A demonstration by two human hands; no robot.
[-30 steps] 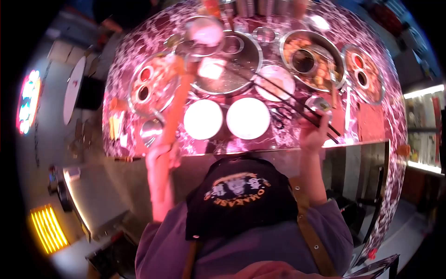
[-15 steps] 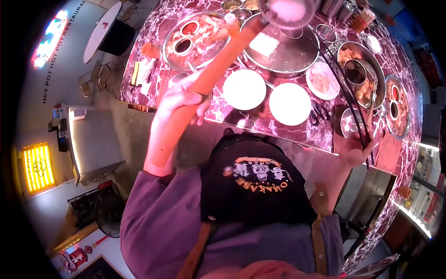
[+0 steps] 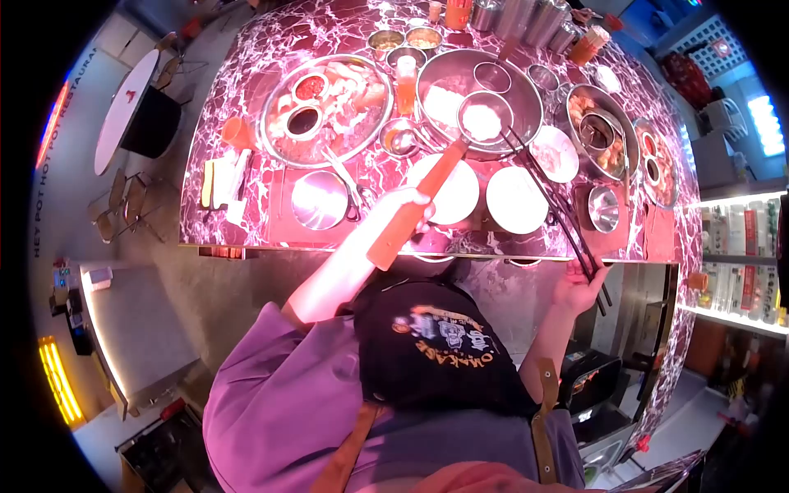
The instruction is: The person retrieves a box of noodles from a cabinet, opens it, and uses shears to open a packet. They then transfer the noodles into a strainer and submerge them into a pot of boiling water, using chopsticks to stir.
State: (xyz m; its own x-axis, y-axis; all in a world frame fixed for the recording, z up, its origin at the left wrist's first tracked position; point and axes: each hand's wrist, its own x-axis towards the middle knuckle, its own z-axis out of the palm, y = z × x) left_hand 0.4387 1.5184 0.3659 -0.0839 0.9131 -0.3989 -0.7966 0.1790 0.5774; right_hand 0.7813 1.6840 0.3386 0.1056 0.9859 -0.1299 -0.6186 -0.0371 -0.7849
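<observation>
My left hand (image 3: 401,215) is closed round the wooden handle (image 3: 419,204) of a long strainer. The strainer's round basket (image 3: 485,117) is at the near side of a large metal pot (image 3: 448,70) and holds a bright white mass I cannot identify. More white food (image 3: 442,105) lies in the pot to the left of the basket. In my right hand (image 3: 579,287) is a pair of long dark chopsticks (image 3: 560,205), their tips reaching to the basket's right edge. Two white plates (image 3: 450,191) (image 3: 516,201) lie side by side on the near side of the pot.
A large platter of food (image 3: 362,135) with two sauce bowls stands at left, with a metal bowl (image 3: 319,201) nearer me. To the right are a plate of food (image 3: 555,154) and another pan (image 3: 567,103). Metal canisters (image 3: 542,25) line the back of the marbled table (image 3: 246,62).
The strainer has come down from its raised position to the pot, and its handle now points forward and right. The chopsticks' tips have moved to the basket. The camera view has shifted.
</observation>
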